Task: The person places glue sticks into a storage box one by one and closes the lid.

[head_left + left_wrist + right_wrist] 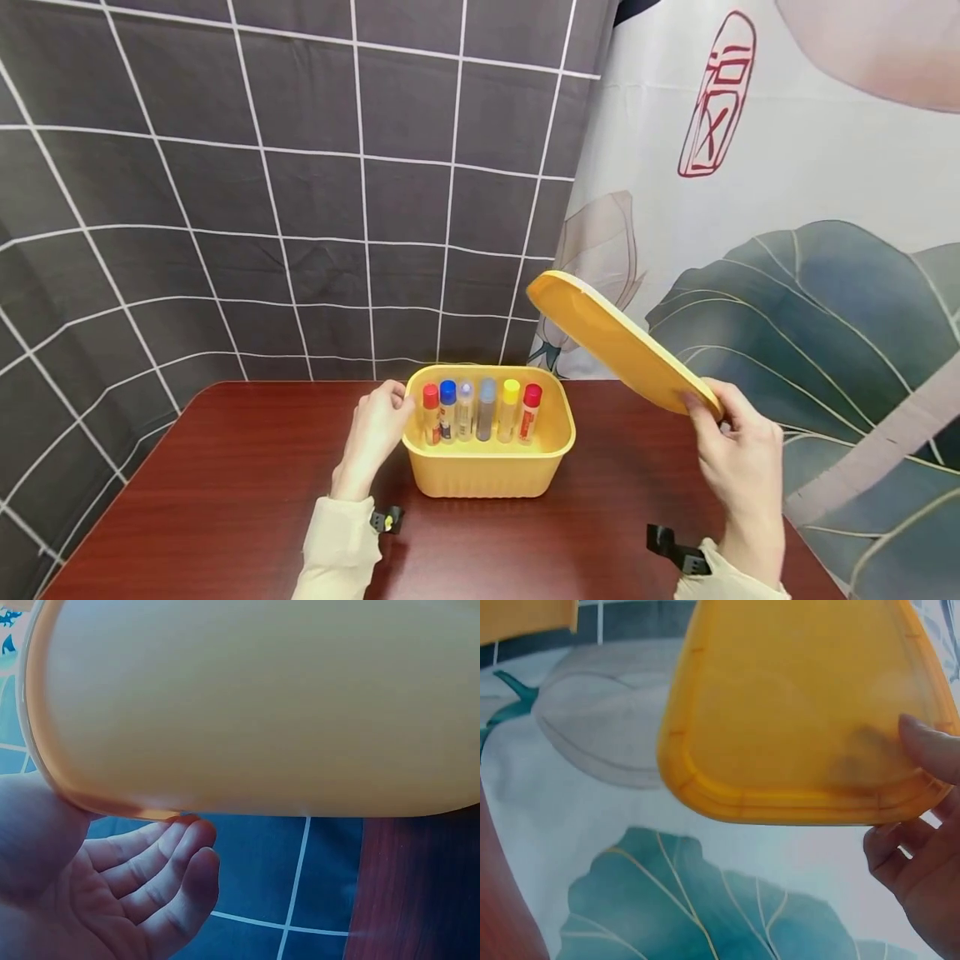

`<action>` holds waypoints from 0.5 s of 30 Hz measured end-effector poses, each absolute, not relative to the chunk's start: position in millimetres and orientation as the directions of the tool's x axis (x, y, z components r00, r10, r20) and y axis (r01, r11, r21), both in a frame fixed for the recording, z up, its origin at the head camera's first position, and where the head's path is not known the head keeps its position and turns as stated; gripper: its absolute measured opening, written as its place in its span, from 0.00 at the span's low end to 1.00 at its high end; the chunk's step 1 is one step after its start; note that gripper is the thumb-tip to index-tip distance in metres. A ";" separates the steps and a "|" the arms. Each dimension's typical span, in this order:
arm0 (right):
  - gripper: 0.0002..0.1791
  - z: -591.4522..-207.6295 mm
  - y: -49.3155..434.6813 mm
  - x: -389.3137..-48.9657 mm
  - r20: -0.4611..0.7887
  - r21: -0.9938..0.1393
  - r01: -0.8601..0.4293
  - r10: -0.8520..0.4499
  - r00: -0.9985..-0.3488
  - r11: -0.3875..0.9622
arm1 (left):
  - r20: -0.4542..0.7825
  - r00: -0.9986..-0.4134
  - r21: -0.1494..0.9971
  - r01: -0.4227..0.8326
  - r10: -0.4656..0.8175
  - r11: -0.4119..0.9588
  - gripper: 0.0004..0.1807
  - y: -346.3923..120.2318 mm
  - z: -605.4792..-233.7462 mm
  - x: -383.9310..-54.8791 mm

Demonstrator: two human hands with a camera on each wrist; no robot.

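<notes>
A yellow plastic box (487, 477) stands on the table, its top uncovered. Inside, several capped tubes (486, 410) that look like glue sticks stand upright in a row, with red, blue, pale, grey and yellow caps. My left hand (378, 425) pinches the box's left rim; in the left wrist view its curled fingers (161, 877) lie by the wall and the thumb is hidden. To the right, my right hand (738, 442) holds the box's yellow lid (622, 346) by its near end, tilted in the air, thumb on the inner face and fingers behind.
The dark red wooden table (240, 467) extends around the box. Behind it hangs a dark grey curtain (300, 192) with white grid lines. A white cloth (645, 142) printed with large leaves hangs at the right, behind the lid. Each wrist wears a small black camera strap (678, 550).
</notes>
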State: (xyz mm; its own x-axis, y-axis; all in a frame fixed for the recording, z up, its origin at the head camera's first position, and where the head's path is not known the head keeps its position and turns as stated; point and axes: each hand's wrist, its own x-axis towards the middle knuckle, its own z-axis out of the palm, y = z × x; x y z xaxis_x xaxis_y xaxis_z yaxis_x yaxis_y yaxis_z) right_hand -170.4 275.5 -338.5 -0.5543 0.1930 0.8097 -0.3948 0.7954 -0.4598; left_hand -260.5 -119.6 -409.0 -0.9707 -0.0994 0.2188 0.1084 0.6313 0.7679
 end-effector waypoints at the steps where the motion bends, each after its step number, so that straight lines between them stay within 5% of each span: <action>1: 0.14 -339.2 272.3 -172.0 0.819 -0.447 -0.413 0.178 -0.545 0.793 | 0.221 -0.970 0.764 0.107 -0.101 0.637 0.12 -120.4 -409.3 -260.7; 15: 0.18 -341.1 252.2 -180.7 0.896 -0.346 -0.532 0.103 -0.432 0.773 | 0.233 -0.967 0.775 0.121 -0.103 0.621 0.12 -121.7 -409.5 -261.7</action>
